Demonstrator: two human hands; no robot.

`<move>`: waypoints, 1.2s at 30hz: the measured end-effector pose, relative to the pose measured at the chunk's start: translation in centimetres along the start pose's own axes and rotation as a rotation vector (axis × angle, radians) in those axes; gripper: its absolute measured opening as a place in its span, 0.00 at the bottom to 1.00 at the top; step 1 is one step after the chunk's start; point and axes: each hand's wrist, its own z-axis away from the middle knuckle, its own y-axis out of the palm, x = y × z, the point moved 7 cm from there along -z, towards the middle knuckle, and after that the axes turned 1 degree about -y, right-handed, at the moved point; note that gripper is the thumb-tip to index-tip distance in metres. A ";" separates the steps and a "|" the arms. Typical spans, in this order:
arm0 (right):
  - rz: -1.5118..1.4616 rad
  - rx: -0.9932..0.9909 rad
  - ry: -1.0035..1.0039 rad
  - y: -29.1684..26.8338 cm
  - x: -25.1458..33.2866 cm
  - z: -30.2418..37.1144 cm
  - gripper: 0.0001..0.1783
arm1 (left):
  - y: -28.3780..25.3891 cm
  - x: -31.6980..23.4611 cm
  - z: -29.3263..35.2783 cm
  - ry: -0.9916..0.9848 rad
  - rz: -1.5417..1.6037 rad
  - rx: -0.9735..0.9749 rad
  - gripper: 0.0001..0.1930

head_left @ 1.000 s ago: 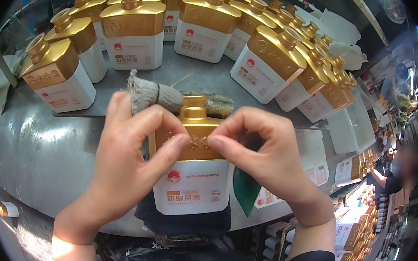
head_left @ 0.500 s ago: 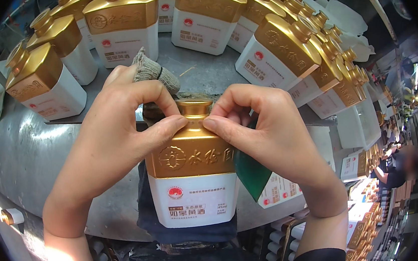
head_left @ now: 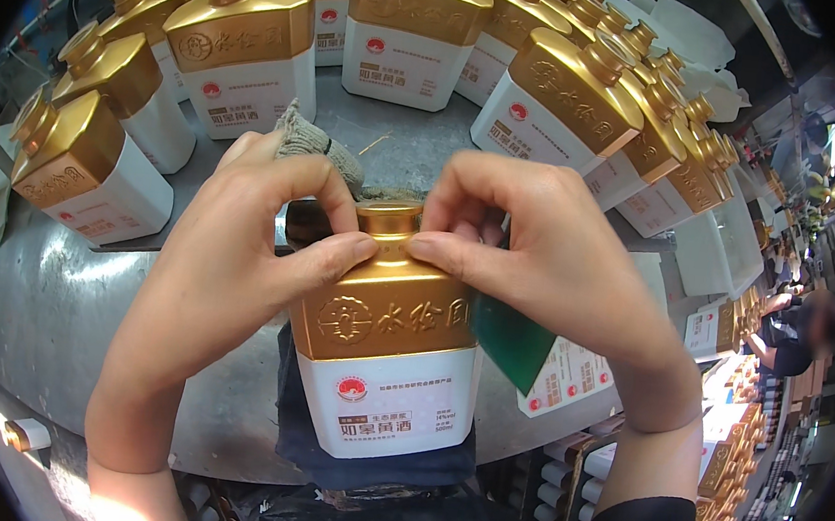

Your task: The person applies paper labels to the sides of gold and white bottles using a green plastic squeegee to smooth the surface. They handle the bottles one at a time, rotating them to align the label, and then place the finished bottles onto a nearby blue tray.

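Note:
A gold-and-white bottle (head_left: 379, 398) stands tilted toward me in the middle, its open gold neck facing away. My left hand (head_left: 260, 225) pinches the left side of the neck, thumb in front and forefinger behind. From the other side my right hand (head_left: 530, 241) presses its thumb on the neck's base, fingers curled. A green flat pointed piece (head_left: 510, 345) shows under my right hand; whether that hand grips it is hidden. Behind the left fingers lies a grey knitted cloth (head_left: 318, 148). The bottle's base rests on dark blue cloth (head_left: 347, 467) at the table edge.
Similar bottles stand in an arc on the grey metal table (head_left: 60, 317), such as one at left (head_left: 100, 170) and one at back (head_left: 414, 39). A printed label sheet (head_left: 572, 376) lies right of the bottle, near a clear plastic bin (head_left: 721, 245). A co-worker (head_left: 798, 327) sits far right.
Both hands keep their hold on the neck, and the bottle has barely moved. My right hand's fingers have shifted slightly, and the green piece has moved a little.

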 end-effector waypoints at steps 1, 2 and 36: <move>0.035 0.003 -0.019 -0.4 0.2 -0.2 0.09 | 0.0 0.1 -0.1 -0.004 0.005 0.015 0.12; 0.076 0.044 0.009 -0.8 0.0 -0.2 0.11 | -0.2 0.5 -0.3 0.028 0.093 -0.027 0.12; -0.441 -0.211 0.178 -1.2 -6.3 9.7 0.14 | 0.0 -2.9 3.7 0.373 -0.102 -0.159 0.14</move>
